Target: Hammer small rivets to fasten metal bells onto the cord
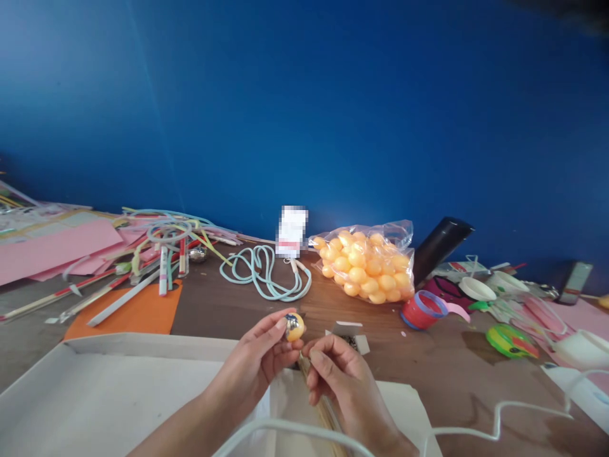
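My left hand (271, 346) pinches a small orange ball (297, 327) between thumb and fingers. A shiny silver patch covers the ball's left side. Just to the right, my right hand (340, 374) has thumb and forefinger pressed together, close to the ball but apart from it. Whatever lies between those fingertips is too small to make out. Behind my right hand stands a small open box (363, 344) with tiny dark pieces inside, partly hidden by the hand. Thin wooden sticks (324, 412) lie beneath my hands.
A clear bag of orange balls (361, 266) rests near the blue wall (304, 114), beside a black cylinder (442, 249) and a red cup (421, 311). A white tray (143, 381) lies left; a blue cord (259, 273) is behind. White cable (497, 419) crosses the front.
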Motion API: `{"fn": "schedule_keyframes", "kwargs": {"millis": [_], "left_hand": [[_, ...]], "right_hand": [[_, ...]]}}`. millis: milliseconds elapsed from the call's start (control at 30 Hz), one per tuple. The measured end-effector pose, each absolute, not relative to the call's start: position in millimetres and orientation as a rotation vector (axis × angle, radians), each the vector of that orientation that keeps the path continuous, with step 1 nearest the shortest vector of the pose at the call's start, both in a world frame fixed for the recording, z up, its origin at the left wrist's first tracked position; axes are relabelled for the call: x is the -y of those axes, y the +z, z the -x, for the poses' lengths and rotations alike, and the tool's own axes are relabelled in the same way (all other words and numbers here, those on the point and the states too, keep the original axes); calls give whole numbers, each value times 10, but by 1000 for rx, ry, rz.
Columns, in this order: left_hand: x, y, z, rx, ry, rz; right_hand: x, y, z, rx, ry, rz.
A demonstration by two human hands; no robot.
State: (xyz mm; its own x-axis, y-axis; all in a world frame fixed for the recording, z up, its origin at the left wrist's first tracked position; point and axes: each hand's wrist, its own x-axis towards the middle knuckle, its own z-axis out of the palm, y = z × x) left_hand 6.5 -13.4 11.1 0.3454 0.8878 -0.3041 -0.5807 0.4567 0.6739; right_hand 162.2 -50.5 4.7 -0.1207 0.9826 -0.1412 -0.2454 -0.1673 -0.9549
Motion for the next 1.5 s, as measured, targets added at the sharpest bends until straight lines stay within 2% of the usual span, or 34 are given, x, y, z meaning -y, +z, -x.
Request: {"fn": "schedule_keyframes", "kwargs": {"millis": [500,800,1500], "left_hand": [[183,105,-103,-787,906,-650],[190,133,-106,-809,872,-700],[220,119,-132,-854,880,-892]], "right_hand": [[533,48,-1625,966,1429,1035],[540,98,-1635,926,1527,991],[547,107,-1637,843,1533,1064]]}}
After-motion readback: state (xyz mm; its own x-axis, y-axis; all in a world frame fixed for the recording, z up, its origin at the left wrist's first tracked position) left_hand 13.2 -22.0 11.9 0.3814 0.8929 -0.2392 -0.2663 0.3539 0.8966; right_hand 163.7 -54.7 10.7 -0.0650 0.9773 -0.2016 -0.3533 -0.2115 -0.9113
